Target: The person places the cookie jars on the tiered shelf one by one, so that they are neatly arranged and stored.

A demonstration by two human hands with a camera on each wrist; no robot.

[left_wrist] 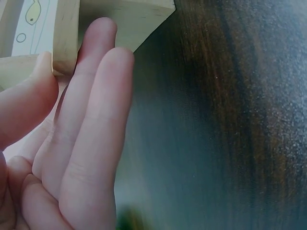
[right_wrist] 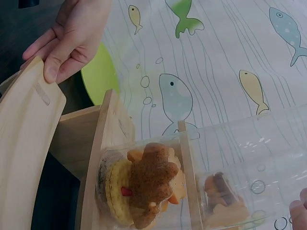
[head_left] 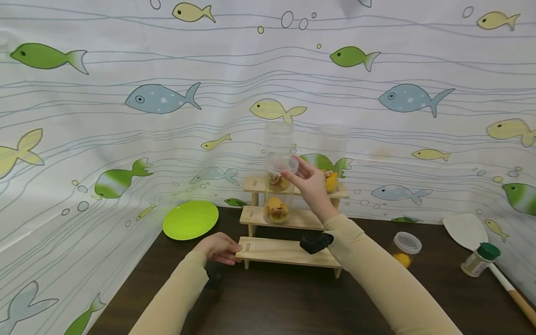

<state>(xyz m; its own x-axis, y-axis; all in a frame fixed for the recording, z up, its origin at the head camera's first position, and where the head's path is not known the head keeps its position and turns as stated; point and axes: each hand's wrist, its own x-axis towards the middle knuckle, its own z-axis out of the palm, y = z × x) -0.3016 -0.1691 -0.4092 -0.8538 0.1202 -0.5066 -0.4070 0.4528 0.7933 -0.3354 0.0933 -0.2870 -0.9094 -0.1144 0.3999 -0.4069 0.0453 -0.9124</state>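
Observation:
A three-tier wooden stand [head_left: 289,251] stands against the patterned backdrop. My left hand [head_left: 218,246] pinches the left end of its lowest shelf, thumb on top and fingers beneath, as the left wrist view shows. A tall clear jar [head_left: 276,204] with cookies at its bottom is upright on the middle tier's left part. My right hand [head_left: 311,185] grips this jar by its top rim, thumb and fingers on either side. Brown and yellow cookies [right_wrist: 151,184] show through its wall in the right wrist view. Behind, two more clear jars [head_left: 333,144] stand on the top tier.
Left of the stand lies a lime-green plate [head_left: 190,220]. On the right are a lidded jar [head_left: 407,244] with yellow contents, a green-capped shaker [head_left: 480,259] and a white spatula [head_left: 465,230] with a wooden handle. The dark table [head_left: 268,302] extends in front.

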